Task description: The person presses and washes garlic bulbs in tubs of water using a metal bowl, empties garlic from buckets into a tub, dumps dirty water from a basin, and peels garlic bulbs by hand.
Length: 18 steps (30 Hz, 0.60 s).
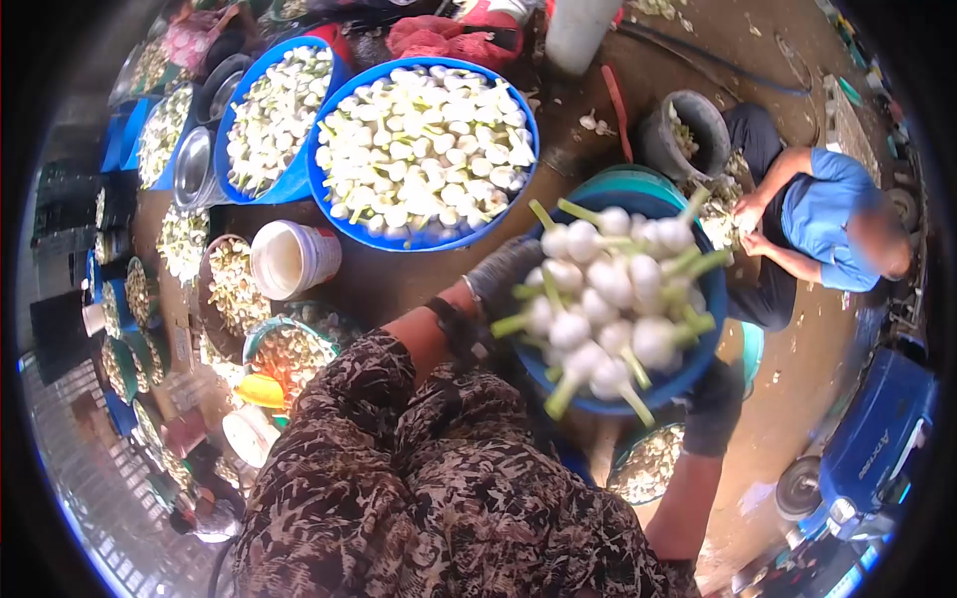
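Note:
A round blue tub (546, 384), heaped with white garlic bulbs (610, 284) on cut green stalks, is held up in front of me between both hands. My left hand (501, 271), in a grey glove, grips the tub at its left side. On its lower right side is my right hand (716, 407), in a dark glove; the fingers of both hands are partly hidden by the tub. The bulbs are slightly blurred. Beneath the tub, the teal rim of another container (623, 179) shows.
Large blue drums (528, 164) full of garlic stand ahead and to the left. A white bucket (319, 261) lies tilted nearby. At right, a seated person in a blue shirt (812, 224) handles garlic beside a grey bucket (713, 125). A blue machine (877, 429) stands lower right.

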### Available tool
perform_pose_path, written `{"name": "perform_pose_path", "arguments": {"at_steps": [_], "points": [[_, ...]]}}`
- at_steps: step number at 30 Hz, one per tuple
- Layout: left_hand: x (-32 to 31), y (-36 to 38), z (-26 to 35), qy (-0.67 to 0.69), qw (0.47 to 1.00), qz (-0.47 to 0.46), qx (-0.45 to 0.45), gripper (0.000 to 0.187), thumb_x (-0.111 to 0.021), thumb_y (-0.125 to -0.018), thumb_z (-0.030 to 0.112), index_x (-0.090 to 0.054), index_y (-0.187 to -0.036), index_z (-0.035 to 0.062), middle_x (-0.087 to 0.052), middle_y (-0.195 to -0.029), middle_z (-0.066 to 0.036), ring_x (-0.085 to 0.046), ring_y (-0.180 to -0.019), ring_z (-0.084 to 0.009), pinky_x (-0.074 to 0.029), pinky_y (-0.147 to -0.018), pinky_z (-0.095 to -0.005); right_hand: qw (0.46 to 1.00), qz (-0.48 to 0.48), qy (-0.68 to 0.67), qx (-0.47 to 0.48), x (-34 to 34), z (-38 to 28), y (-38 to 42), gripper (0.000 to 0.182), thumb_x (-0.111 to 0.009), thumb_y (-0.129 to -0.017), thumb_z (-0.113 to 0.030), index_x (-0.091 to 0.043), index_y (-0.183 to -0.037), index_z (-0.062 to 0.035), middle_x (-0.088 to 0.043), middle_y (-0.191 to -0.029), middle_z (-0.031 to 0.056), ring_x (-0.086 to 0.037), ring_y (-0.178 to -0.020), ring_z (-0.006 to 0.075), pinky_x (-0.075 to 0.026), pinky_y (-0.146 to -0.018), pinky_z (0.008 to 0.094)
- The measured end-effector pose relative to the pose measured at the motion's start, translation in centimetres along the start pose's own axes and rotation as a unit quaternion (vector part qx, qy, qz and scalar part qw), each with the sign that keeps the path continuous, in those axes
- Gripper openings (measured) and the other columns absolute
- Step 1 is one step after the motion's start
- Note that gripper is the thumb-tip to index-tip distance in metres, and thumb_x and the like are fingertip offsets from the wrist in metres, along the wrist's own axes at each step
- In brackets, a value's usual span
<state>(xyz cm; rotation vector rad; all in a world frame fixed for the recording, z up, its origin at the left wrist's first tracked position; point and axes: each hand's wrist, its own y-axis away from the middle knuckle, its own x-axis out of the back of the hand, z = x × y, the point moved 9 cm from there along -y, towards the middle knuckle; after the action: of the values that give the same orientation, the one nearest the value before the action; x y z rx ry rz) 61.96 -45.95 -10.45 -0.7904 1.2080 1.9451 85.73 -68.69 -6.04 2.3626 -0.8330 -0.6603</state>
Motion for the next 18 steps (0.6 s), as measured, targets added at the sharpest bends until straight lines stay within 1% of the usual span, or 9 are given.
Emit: {"name": "perform_pose_path", "arguments": {"at_steps": [2, 4, 6, 7, 8, 12, 14, 15, 18], "points": [[6.8, 0.6, 0.1, 0.168, 0.982, 0.058, -0.061, 0.044, -0.051, -0.093, 0.039, -0.053, -0.124, 0.0066, -0.059, -0.12, -0.011, -0.06, -0.105, -0.0236, -0.048, -0.093, -0.0401, 0.997, -0.072, -0.016, -0.016, -5.3, 1.2, -3.1, 0.055, -0.037, -0.095, -0.051, -0.058, -0.114, -0.0035, -0.066, -0.093, 0.0095, -0.064, -0.077, 0.0231, -0.055, -0.061, 0.0399], [14.9, 1.9, 1.5, 0.14, 0.971, 0.108, -0.16, 0.062, -0.046, -0.093, 0.049, -0.042, -0.137, 0.0038, -0.051, -0.134, -0.015, -0.051, -0.12, -0.0286, -0.034, -0.108, -0.0452, 0.999, -0.011, 0.038, 0.03, -11.0, 1.4, -4.0, 0.058, -0.043, -0.091, -0.055, -0.061, -0.11, -0.0029, -0.067, -0.094, 0.0104, -0.065, -0.078, 0.0243, -0.056, -0.063, 0.0418], [19.7, 3.5, 2.5, 0.21, 0.945, 0.135, -0.209, 0.068, -0.044, -0.093, 0.051, -0.038, -0.139, 0.0013, -0.047, -0.137, -0.017, -0.045, -0.125, -0.0305, -0.028, -0.111, -0.0457, 1.0, 0.013, -0.016, -0.01, -13.9, 3.3, -6.0, 0.06, -0.051, -0.087, -0.057, -0.061, -0.109, -0.0017, -0.067, -0.093, 0.011, -0.066, -0.077, 0.0238, -0.056, -0.062, 0.0429], [29.4, 0.9, 1.4, -0.175, 0.918, 0.141, -0.328, 0.069, -0.043, -0.093, 0.051, -0.039, -0.138, -0.0007, -0.047, -0.137, -0.021, -0.043, -0.127, -0.0327, -0.027, -0.111, -0.0462, 1.0, 0.004, -0.015, -0.02, -16.3, 3.9, -6.9, 0.06, -0.054, -0.086, -0.056, -0.061, -0.109, -0.0014, -0.066, -0.092, 0.0116, -0.065, -0.078, 0.0245, -0.056, -0.062, 0.0435], [25.0, 3.7, 3.1, 0.254, 0.935, 0.117, -0.217, 0.069, -0.044, -0.092, 0.051, -0.043, -0.135, -0.0027, -0.047, -0.135, -0.024, -0.043, -0.126, -0.0354, -0.027, -0.111, -0.0479, 0.999, -0.001, -0.013, -0.033, -18.3, 4.7, -7.7, 0.059, -0.057, -0.084, -0.055, -0.061, -0.108, -0.0011, -0.066, -0.092, 0.0121, -0.065, -0.078, 0.0252, -0.057, -0.062, 0.0441], [33.6, 3.7, 4.9, 0.342, 0.899, 0.173, -0.212, 0.07, -0.046, -0.089, 0.055, -0.048, -0.131, -0.0019, -0.049, -0.133, -0.023, -0.043, -0.125, -0.0369, -0.029, -0.108, -0.052, 0.993, 0.055, 0.053, -0.088, -24.8, 7.7, -11.8, 0.056, -0.058, -0.084, -0.054, -0.062, -0.104, -0.0024, -0.066, -0.093, 0.0132, -0.065, -0.077, 0.0269, -0.057, -0.061, 0.0462], [37.2, 2.8, 6.0, 0.41, 0.884, -0.021, -0.223, 0.07, -0.046, -0.089, 0.058, -0.049, -0.13, 0.001, -0.049, -0.132, -0.023, -0.044, -0.124, -0.0375, -0.032, -0.107, -0.0527, 0.986, 0.035, 0.076, -0.141, -29.8, 8.3, -12.7, 0.054, -0.055, -0.086, -0.052, -0.061, -0.104, -0.0018, -0.065, -0.094, 0.0139, -0.064, -0.076, 0.0279, -0.057, -0.063, 0.0455], [36.6, 4.2, 7.4, 0.38, 0.889, 0.169, -0.194, 0.073, -0.044, -0.088, 0.061, -0.047, -0.132, 0.003, -0.049, -0.132, -0.023, -0.045, -0.122, -0.0381, -0.032, -0.106, -0.0531, 0.987, 0.01, 0.044, -0.153, -33.0, 8.2, -13.0, 0.053, -0.054, -0.087, -0.051, -0.061, -0.103, -0.0016, -0.064, -0.092, 0.0137, -0.064, -0.075, 0.0288, -0.057, -0.063, 0.0453], [38.6, 4.8, 9.0, 0.42, 0.855, 0.246, -0.181, 0.076, -0.039, -0.089, 0.064, -0.041, -0.136, 0.0047, -0.046, -0.136, -0.021, -0.043, -0.124, -0.0385, -0.03, -0.107, -0.0549, 0.985, -0.012, -0.029, -0.168, -38.4, 8.3, -15.7, 0.049, -0.047, -0.092, -0.047, -0.058, -0.105, -0.0007, -0.061, -0.091, 0.0146, -0.062, -0.082, 0.0311, -0.056, -0.073, 0.0481]]}}
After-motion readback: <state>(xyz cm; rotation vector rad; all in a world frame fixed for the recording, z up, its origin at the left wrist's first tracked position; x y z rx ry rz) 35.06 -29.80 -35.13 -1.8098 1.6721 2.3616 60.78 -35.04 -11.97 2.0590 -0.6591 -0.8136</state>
